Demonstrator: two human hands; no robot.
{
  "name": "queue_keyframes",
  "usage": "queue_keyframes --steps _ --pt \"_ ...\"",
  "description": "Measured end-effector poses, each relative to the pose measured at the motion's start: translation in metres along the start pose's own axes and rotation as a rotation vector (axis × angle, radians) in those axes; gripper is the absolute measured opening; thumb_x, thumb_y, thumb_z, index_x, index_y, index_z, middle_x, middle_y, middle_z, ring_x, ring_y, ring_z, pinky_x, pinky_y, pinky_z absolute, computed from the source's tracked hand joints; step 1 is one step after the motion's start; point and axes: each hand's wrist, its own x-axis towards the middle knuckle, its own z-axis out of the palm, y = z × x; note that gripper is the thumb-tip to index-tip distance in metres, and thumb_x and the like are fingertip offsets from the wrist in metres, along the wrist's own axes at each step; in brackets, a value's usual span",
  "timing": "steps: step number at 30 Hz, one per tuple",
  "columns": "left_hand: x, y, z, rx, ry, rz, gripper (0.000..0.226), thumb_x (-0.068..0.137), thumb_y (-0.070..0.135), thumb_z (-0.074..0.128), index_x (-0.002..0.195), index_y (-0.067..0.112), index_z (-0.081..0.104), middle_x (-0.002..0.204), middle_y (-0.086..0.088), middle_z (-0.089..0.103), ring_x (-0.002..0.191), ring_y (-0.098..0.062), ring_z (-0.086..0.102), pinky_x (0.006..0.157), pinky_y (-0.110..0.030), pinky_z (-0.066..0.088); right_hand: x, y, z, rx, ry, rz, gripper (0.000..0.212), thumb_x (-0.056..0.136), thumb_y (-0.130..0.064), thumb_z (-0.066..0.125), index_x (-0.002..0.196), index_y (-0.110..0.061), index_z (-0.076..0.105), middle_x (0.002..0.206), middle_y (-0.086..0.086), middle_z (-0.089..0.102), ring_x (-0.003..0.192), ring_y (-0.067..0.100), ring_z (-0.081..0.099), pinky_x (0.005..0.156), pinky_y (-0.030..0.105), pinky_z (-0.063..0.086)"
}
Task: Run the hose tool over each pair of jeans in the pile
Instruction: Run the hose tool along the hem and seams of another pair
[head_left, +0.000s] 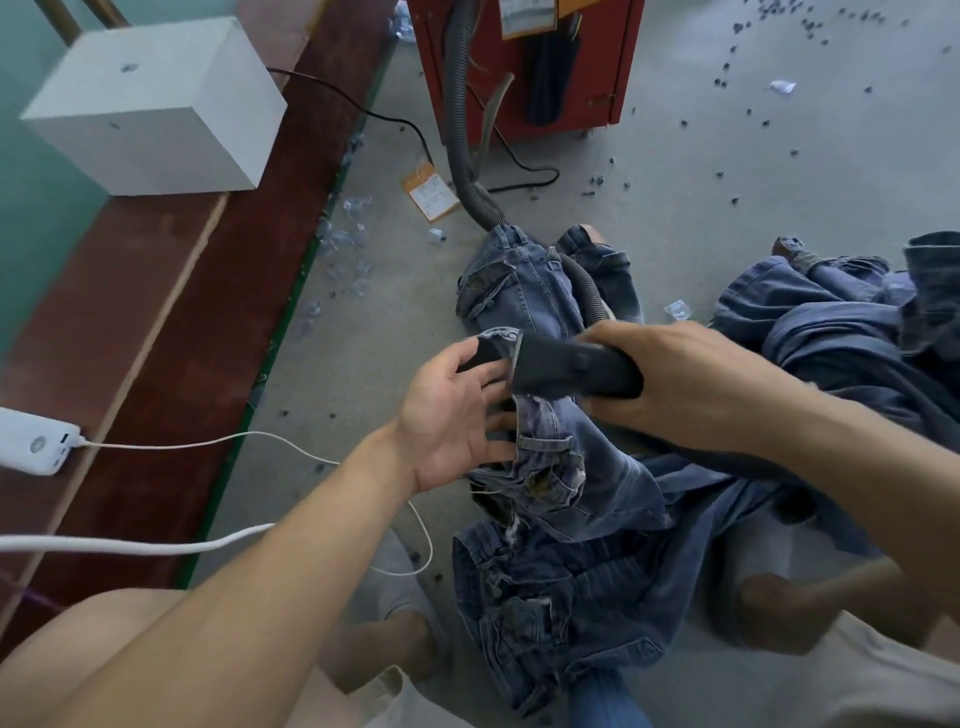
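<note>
- The person is working the hose tool (576, 371) over one pair of jeans (561, 467) held up above the floor (727, 171), so the step in hand looks like the cleaning pass on this pair, around the waistband and pocket area.
- The right hand (691, 379) is gripping the dark nozzle, fingers curled round its body, with the ribbed hose (467, 171) trailing back to a red machine (519, 67).
- The left hand (457, 415) is lying spread, palm up and fingers straight, supporting the denim edge against the nozzle mouth; the fingertips are partly hidden behind the cloth.
- The jeans being treated are mid-blue, washed and creased, with frayed, worn patches near the pockets and loose pale threads.
- More jeans are lying just below on the floor (545, 597), one pair beyond under the hose (524, 291), and a heap to the right (841, 322).
- Next, the move probably calls for sliding the nozzle along the remaining fabric while the left hand is shifting fresh denim to it, then swapping pairs.
</note>
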Motion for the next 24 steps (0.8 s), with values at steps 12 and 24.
queue_keyframes --steps 12,24 --pt "0.004 -0.015 0.013 0.336 0.067 0.106 0.066 0.092 -0.017 0.053 0.142 0.026 0.053 0.117 -0.001 0.072 0.095 -0.022 0.065 0.078 -0.036 0.054 0.005 0.016 -0.015 -0.071 -0.092 0.152 0.024 0.084 -0.042 0.074 0.103 -0.040 0.060 0.082 -0.015 0.063 0.074 0.009 0.057 0.062 0.030 0.040" --pt "0.010 -0.025 0.029 0.334 0.122 0.142 0.067 0.088 -0.019 0.057 0.144 0.016 0.048 0.130 -0.002 0.070 0.105 -0.027 0.061 0.087 -0.045 0.048 0.023 0.007 0.015 0.170 0.132 0.367 0.036 0.067 -0.033 0.091 0.090 -0.020 0.066 0.073 -0.003 0.066 0.064 0.011 0.061 0.052 0.026 0.044"
